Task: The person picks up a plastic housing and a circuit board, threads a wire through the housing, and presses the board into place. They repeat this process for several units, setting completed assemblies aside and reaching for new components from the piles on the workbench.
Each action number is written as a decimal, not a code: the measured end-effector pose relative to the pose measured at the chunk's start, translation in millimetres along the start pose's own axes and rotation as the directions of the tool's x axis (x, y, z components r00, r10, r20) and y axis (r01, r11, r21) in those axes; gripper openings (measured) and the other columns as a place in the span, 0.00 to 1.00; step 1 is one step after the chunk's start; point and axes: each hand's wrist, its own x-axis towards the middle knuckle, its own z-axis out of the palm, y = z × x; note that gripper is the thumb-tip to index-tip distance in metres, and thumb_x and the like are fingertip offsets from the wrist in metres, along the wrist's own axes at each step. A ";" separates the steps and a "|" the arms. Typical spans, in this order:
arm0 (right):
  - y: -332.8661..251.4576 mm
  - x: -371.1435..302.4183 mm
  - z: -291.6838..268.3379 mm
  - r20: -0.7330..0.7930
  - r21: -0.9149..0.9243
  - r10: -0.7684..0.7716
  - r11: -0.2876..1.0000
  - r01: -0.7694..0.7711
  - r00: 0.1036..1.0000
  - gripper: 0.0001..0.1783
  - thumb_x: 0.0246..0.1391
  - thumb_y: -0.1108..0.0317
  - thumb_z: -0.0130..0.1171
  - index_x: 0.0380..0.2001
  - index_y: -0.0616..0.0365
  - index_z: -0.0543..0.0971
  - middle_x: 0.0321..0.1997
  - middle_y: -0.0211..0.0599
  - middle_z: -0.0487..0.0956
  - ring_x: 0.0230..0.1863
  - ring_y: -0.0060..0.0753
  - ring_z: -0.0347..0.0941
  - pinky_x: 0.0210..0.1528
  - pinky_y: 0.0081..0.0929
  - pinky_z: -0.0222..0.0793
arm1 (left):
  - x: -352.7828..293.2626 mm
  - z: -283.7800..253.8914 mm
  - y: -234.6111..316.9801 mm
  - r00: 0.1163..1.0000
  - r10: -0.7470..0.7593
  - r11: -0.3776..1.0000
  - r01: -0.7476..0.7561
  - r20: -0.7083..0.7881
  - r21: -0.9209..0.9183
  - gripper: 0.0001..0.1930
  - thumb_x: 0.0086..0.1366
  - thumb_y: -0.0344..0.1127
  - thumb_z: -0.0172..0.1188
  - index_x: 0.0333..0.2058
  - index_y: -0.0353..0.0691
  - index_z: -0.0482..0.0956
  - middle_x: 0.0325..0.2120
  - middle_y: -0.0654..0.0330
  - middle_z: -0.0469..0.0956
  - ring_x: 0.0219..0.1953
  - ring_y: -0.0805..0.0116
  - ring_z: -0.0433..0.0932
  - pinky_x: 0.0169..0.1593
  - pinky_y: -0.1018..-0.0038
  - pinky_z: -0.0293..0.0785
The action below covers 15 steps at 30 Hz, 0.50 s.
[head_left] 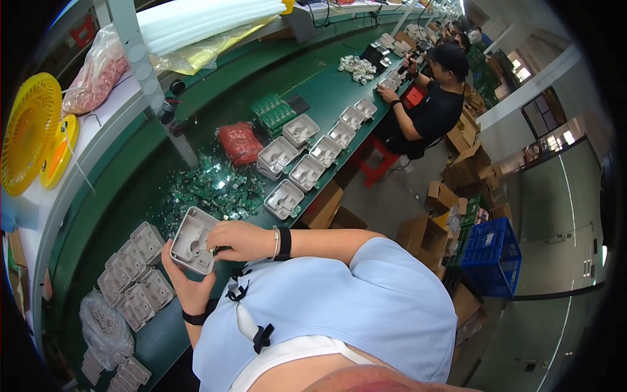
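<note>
My left hand (191,289) grips a light grey plastic housing (196,230) by its lower left side. The housing is tilted, its open hollow side facing me, and molded shapes show inside. My right hand (243,240) is at the housing's right edge, fingers pinched around something small and dark that is mostly hidden. Just beyond the housing lies a loose heap of small green circuit boards (225,196). To the right, similar grey housings (284,198) stand in rows along the bench edge. At the left are stacked grey housings (134,264).
A red plastic bag (240,142) and green board panels (273,112) lie behind the heap. A clear bag of small parts (108,326) sits at lower left. A metal post (147,72) rises from the bench. A co-worker (431,104) sits farther along, near cardboard boxes (421,235).
</note>
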 end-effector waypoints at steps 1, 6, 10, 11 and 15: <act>2.7 0.3 -1.7 0.002 0.000 -0.002 1.000 0.002 1.000 0.13 0.50 0.67 0.71 0.38 0.57 0.81 0.42 0.38 0.81 0.50 0.50 0.76 0.52 0.43 0.73 | 0.5 1.5 0.3 1.000 0.000 1.000 0.000 -0.003 0.001 0.55 0.46 0.24 0.71 0.73 0.40 0.52 0.65 0.53 0.62 0.65 0.58 0.68 0.66 0.63 0.68; 12.5 2.0 -9.8 0.071 0.054 0.002 0.999 -0.005 0.997 0.14 0.48 0.67 0.71 0.38 0.57 0.81 0.41 0.39 0.81 0.49 0.49 0.76 0.51 0.43 0.74 | -1.6 9.1 5.7 0.999 0.031 0.989 -0.025 -0.039 0.144 0.54 0.46 0.25 0.71 0.73 0.40 0.53 0.64 0.52 0.62 0.65 0.58 0.68 0.65 0.63 0.68; 19.4 1.6 -11.9 0.123 0.087 0.012 0.996 -0.023 0.992 0.14 0.47 0.66 0.72 0.37 0.57 0.81 0.41 0.38 0.81 0.48 0.49 0.77 0.49 0.43 0.74 | -4.8 19.7 9.2 0.998 0.050 0.980 -0.040 -0.047 0.194 0.54 0.46 0.25 0.71 0.73 0.39 0.53 0.65 0.52 0.62 0.65 0.58 0.68 0.65 0.64 0.68; 21.4 1.8 -11.3 0.138 0.090 -0.010 0.996 -0.003 0.990 0.14 0.47 0.66 0.72 0.37 0.56 0.81 0.40 0.38 0.81 0.48 0.49 0.77 0.49 0.43 0.74 | -6.0 21.8 8.6 0.996 0.058 0.978 -0.044 -0.065 0.203 0.54 0.46 0.25 0.72 0.73 0.39 0.53 0.65 0.52 0.62 0.65 0.58 0.68 0.66 0.64 0.68; 28.5 1.8 -10.4 0.148 0.089 -0.064 0.995 0.051 0.987 0.14 0.47 0.67 0.71 0.36 0.56 0.80 0.39 0.38 0.80 0.46 0.49 0.76 0.48 0.43 0.74 | -8.2 27.4 2.3 0.993 0.032 0.991 -0.017 -0.113 0.135 0.55 0.46 0.26 0.72 0.73 0.39 0.54 0.66 0.53 0.61 0.66 0.58 0.68 0.66 0.63 0.68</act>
